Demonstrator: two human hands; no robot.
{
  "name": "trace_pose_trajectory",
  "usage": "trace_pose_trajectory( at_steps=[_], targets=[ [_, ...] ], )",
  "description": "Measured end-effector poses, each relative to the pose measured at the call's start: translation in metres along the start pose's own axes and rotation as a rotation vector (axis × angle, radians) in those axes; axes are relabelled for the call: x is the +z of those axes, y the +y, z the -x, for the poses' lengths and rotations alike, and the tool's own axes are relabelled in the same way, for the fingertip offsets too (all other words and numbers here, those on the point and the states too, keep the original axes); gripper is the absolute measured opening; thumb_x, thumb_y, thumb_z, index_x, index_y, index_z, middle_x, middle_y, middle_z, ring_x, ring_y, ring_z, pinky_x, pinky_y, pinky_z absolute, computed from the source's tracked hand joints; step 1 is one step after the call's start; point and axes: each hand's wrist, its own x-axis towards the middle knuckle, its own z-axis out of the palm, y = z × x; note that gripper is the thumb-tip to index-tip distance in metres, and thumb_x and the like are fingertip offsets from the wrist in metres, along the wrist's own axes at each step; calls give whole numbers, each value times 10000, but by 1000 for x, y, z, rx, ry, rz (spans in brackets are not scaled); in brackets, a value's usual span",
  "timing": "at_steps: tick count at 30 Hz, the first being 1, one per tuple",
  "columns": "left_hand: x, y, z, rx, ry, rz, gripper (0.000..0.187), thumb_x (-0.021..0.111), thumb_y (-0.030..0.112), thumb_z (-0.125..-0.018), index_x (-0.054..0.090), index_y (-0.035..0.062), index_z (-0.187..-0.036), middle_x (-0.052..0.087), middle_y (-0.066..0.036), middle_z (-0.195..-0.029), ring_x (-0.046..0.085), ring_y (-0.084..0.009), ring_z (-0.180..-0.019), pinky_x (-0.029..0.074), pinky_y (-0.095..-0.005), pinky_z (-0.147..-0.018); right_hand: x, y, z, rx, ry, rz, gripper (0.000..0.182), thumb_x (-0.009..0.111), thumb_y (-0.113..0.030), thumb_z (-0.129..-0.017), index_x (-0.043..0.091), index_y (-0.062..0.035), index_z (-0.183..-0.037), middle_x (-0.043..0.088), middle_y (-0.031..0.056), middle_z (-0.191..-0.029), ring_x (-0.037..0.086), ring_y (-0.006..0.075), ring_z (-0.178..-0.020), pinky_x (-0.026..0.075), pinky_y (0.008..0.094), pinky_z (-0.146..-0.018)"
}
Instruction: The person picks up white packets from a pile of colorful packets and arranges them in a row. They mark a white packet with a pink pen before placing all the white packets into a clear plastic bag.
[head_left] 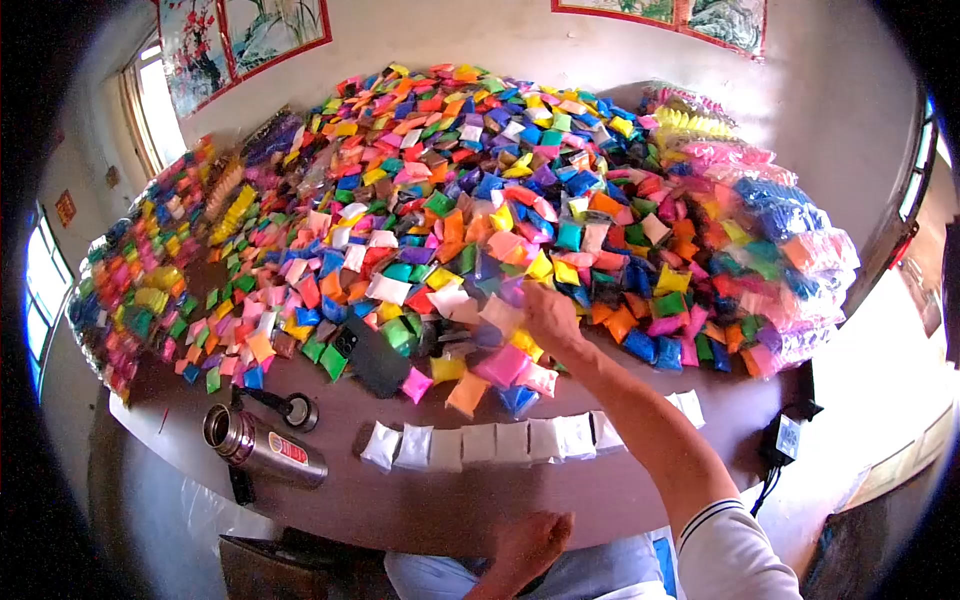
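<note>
My right hand [552, 318] reaches over the table to the front of a big heap of small coloured packets [460, 220]. Its fingers are smeared by motion and come down beside a peach packet [500, 314]; whether they grip one I cannot tell. Just below that hand lie a pink packet [502, 366] and an orange packet [467, 394]. My left hand [537, 543] rests at the near table edge over my lap, fingers curled in, with nothing showing in it. Between the two hands runs a row of white packets [478, 443], partly covered by my right forearm.
An open steel flask [265, 447] lies on its side at the left, with its dark lid [300, 411] close behind. A black phone [375, 357] leans at the heap's front edge. Clear bags of packets [790, 240] are stacked at right. A black device [782, 440] sits at the right table edge.
</note>
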Motion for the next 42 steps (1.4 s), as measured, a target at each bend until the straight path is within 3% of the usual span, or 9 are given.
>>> trace_pose_trajectory(
  at_steps=[2,7,14,17,18,33,37,39,42],
  targets=[
    [14,1,-15,186,-70,180,357,564,349,-886,656,38,-738,635,-181,-692,629,-368,-624,507,-473,-617,-11,5,-4,-15,161,-95,216,525,-143,-883,641,-34,-1029,646,220,-899,628,394,-844,506,442,-703],
    [18,-3,-53,169,-140,112,319,567,269,-889,612,52,-660,605,-154,-630,622,-334,-555,507,-435,-523,-19,9,-61,-121,303,-117,178,543,-163,-907,644,-25,-959,644,219,-830,634,391,-781,499,443,-663],
    [38,-7,-68,520,-106,51,292,585,247,-879,571,69,-648,592,-94,-588,602,-277,-493,525,-377,-478,-23,0,-148,-109,206,-204,235,533,-217,-937,657,-18,-922,651,190,-785,648,353,-739,495,407,-611],
    [40,-8,-68,436,-98,185,270,596,260,-867,579,66,-681,602,-112,-629,595,-304,-503,514,-402,-481,-21,-14,-178,-138,220,-173,221,557,-204,-902,659,-14,-949,661,189,-808,653,345,-771,504,382,-655],
    [27,-2,-65,310,-327,98,215,587,316,-820,626,121,-741,626,-102,-737,630,-298,-676,497,-458,-615,-17,-19,-186,-143,211,-172,220,561,-201,-893,657,-12,-952,663,186,-812,656,338,-776,505,382,-660],
    [23,-18,-67,269,-320,473,249,538,264,-865,582,87,-695,578,-130,-682,565,-350,-545,448,-488,-509,64,-1,-230,-55,-192,350,374,583,-71,-790,639,-126,-1155,660,184,-1043,629,342,-990,498,421,-837],
    [21,-12,-68,234,-318,482,267,543,270,-866,592,83,-681,575,-135,-664,557,-353,-540,439,-502,-516,57,10,-226,82,-71,-3,342,613,-168,-827,629,-109,-1163,682,129,-892,663,258,-787,510,366,-714],
    [25,-13,-65,247,-309,474,270,545,272,-861,596,83,-676,574,-138,-657,556,-356,-542,439,-506,-520,43,14,-218,-67,108,-349,270,612,-238,-860,649,-19,-1014,625,68,-701,593,172,-615,467,321,-586],
    [32,-13,-58,237,-219,492,273,540,283,-859,587,75,-689,571,-137,-660,553,-346,-540,441,-491,-523,-12,4,-174,341,-212,-999,222,597,-248,-870,578,-58,-755,511,20,-574,431,99,-433,301,259,-408]
  ],
)
